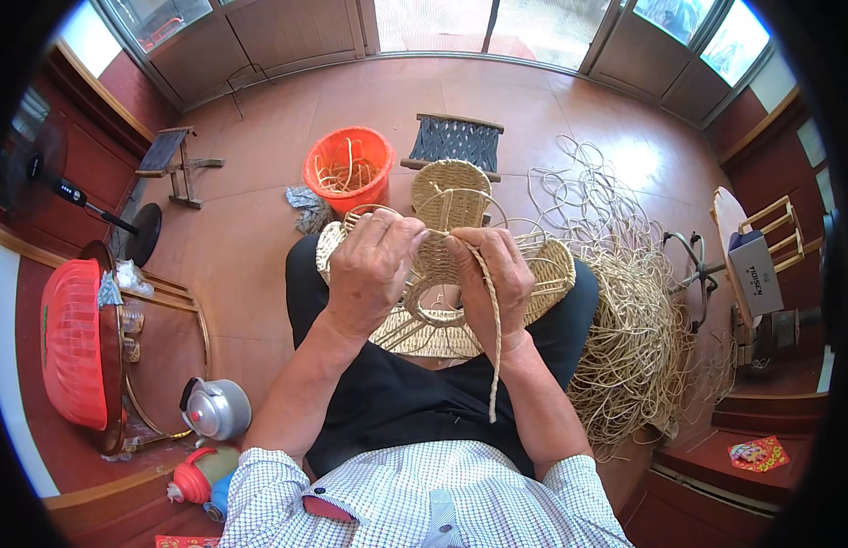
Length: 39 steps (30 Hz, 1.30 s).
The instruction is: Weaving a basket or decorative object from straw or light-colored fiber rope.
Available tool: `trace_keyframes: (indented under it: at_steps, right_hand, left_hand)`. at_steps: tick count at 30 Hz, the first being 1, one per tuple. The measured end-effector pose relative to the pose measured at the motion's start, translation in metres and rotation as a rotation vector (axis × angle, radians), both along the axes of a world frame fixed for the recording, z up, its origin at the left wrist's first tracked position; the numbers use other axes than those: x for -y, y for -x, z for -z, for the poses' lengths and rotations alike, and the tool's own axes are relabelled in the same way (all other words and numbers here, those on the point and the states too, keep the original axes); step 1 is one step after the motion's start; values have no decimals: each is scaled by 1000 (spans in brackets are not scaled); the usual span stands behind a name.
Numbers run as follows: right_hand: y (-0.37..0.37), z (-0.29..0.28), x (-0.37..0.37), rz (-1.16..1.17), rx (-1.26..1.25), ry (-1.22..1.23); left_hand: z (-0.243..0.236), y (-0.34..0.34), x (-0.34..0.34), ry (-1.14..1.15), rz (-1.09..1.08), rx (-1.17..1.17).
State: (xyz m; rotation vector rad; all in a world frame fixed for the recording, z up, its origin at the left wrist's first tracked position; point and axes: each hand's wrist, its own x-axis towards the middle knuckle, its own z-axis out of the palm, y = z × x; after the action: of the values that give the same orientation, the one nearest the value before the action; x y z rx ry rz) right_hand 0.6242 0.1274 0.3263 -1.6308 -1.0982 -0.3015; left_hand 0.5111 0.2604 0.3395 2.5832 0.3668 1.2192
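A woven straw piece on a thin wire frame (553, 274) rests across my lap, its rounded lobes spreading left, right and away from me. A small woven ring (422, 309) shows at its middle. Above it, my left hand (373, 267) is closed in a pinch on the twisted straw cord. Close beside it, my right hand (499, 279) also pinches this straw cord (494, 342), with a short span between the fingertips. The cord's free end hangs down past my right wrist toward my lap. My hands hide part of the woven piece.
A large heap of loose straw cord (629, 338) lies by my right leg. An orange bucket (351, 169) with cord inside and a low webbed stool (456, 143) stand ahead. To the left are a metal kettle (218, 408), a red basket (72, 342) and a fan (72, 192).
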Motion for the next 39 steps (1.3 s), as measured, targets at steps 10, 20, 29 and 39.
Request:
trace_keyframes:
  at_steps: [10,20,29,39]
  right_hand:
    - [-26,-20,-11,90,289,46]
    - [-38,-13,-9,-305,-582,79]
    - [-55,-17,-10,-636,-1085,71]
    - [-59,-6,-15,-719,-1167,30]
  left_hand:
    - [-2,-20,16,-27,-199,-113]
    - [-2,-13,27,217,-105,-164]
    - [-11,-11,27,397,-36,-224]
    - [-7,-12,29,386,-68,-220]
